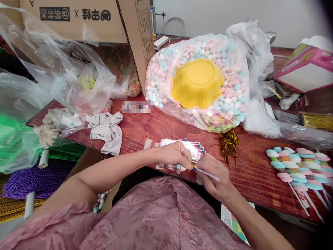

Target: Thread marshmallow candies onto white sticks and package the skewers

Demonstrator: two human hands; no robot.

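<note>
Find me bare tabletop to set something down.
Bare tabletop between the gold ties and candy skewers; also between the grey cloth and candy bag, nearer than the blurred strip. Crowded: around the left hand, right hand and cards, and rear right, behind the skewers.

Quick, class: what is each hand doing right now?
Left hand: closed beside the gold tie; exactly what it pinches can't be told.
Right hand: closed, holding the white stick.
</note>
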